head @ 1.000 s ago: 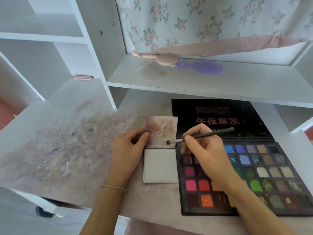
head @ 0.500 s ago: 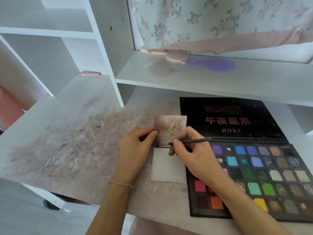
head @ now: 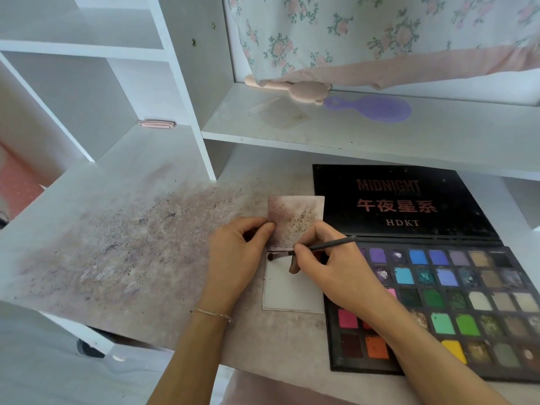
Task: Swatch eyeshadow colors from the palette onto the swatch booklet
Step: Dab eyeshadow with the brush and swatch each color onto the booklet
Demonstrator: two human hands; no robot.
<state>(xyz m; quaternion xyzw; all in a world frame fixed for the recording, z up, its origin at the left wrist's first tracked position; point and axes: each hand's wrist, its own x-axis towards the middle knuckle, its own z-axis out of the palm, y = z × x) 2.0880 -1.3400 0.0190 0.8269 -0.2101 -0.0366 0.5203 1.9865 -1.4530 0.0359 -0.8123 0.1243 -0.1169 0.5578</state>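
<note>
The swatch booklet (head: 292, 290) lies open on the desk, its stained upper page flipped up and its white lower page facing me. My left hand (head: 236, 258) pinches the booklet's left edge at the fold with thumb and fingers. My right hand (head: 330, 264) grips a thin dark brush (head: 318, 246) like a pen. The brush tip touches the top left corner of the white page, where a dark spot shows. The open eyeshadow palette (head: 455, 290), black with many coloured pans, lies right of the booklet, partly under my right forearm.
The stained desk surface (head: 117, 247) spreads to the left. A white shelf (head: 380, 133) above the palette carries a purple hairbrush (head: 371, 108) and a pink brush (head: 295, 87). A small pink clip (head: 156, 124) lies at the back left. White shelf uprights stand behind.
My right hand has carried the brush left from the palette onto the booklet, and its tip now touches the white page's top left corner. The camera has come closer.
</note>
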